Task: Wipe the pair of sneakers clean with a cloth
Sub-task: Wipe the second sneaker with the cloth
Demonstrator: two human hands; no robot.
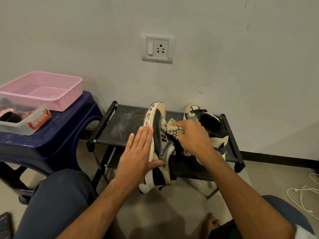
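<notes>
A cream and black sneaker (159, 128) lies tipped on its side on the black rack (120, 125), its sole facing left and its heel hanging over the front edge. My left hand (138, 154) presses flat against the sole with straight fingers, the thumb under the upper. My right hand (193, 137) grips a crumpled pale cloth (173, 129) and holds it against the shoe's upper near the logo. The second sneaker (210, 128) stands upright just to the right, partly hidden behind my right hand.
A dark blue plastic stool (57, 135) stands at the left with a pink basket (43, 90) and a clear box (22, 121) on it. The wall with a socket (157, 48) is close behind. White cables (303, 195) lie on the floor at right. My knees frame the bottom.
</notes>
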